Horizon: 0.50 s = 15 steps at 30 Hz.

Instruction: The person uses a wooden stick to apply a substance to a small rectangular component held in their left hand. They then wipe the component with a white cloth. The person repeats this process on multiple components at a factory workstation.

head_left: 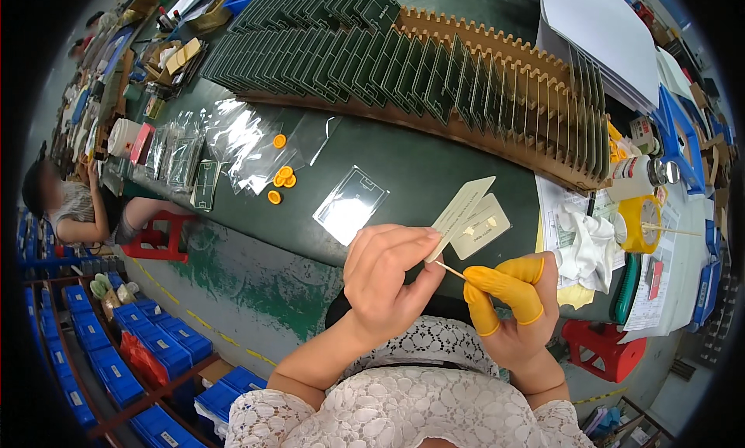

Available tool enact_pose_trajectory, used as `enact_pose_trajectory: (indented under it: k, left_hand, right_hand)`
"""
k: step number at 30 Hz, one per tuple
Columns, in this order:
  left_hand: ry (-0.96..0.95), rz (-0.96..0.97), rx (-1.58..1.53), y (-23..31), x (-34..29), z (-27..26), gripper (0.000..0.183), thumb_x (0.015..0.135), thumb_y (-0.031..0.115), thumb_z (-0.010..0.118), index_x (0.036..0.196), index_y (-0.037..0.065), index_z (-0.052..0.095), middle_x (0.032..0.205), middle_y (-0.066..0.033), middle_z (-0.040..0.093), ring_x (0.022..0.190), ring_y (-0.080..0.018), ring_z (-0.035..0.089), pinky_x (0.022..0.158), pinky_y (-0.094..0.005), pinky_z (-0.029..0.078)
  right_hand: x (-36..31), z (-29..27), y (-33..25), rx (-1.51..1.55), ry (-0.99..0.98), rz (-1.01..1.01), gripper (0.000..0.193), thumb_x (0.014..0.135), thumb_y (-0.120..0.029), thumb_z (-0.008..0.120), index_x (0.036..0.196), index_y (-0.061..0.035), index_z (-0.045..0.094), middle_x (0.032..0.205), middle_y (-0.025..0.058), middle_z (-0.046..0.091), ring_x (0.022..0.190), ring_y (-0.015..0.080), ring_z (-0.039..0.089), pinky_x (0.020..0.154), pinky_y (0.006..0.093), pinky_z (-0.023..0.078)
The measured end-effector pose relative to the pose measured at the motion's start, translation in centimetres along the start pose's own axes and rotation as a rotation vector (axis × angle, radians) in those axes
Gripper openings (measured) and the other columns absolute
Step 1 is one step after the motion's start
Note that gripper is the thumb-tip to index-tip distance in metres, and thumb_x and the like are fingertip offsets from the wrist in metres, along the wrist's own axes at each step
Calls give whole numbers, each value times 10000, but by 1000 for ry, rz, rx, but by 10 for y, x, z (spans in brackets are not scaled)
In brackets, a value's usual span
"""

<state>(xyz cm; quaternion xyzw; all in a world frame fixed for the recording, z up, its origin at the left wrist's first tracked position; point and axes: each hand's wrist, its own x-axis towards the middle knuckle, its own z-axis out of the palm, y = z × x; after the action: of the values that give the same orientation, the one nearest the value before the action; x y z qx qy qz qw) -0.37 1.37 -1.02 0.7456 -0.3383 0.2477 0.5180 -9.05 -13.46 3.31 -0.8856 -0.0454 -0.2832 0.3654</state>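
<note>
Two cream-coloured plastic-looking cards (pixel 483 228), overlapping and fanned apart, stick out from my left hand (pixel 390 274). Its thumb and fingers pinch them at the near end; whether they are joined there is hidden. My right hand (pixel 512 297) wears yellow finger cots on its thumb and some fingers. It grips a thin wooden stick (pixel 452 270), whose tip reaches the left thumb just below the cards. On the green table beyond lies a clear sleeve with a dark green card (pixel 353 204). Several rolled orange finger cots (pixel 284 176) lie to its left.
Slotted cardboard racks (pixel 535 149) with rows of dark green cards (pixel 349 68) span the far side. At right are a clear bottle (pixel 632 176), a yellow tape roll (pixel 641 224) and a white cloth (pixel 586 246). Red stools (pixel 159 237) and a seated person (pixel 74 204) are nearby.
</note>
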Motion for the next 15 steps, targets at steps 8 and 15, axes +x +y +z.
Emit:
enact_pose_trajectory:
  k: [8, 15]
  left_hand:
    - [4, -2, 2, 0, -1, 0, 332, 666, -67, 753, 972, 5, 644, 941, -112, 705, 784, -269, 649, 688, -338, 500]
    - [-2, 0, -2, 0, -1, 0, 331, 673, -67, 751, 978, 5, 641, 941, -110, 705, 785, -267, 648, 690, -337, 497]
  right_hand:
    - [0, 1, 0, -8, -2, -3, 370, 680, -14, 825, 1026, -81, 715, 865, 53, 579, 709, 236, 511, 603, 339, 392]
    - [-1, 1, 0, -6, -12, 1, 366, 682, -15, 824, 1025, -83, 716, 864, 55, 577, 710, 237, 509, 604, 337, 395]
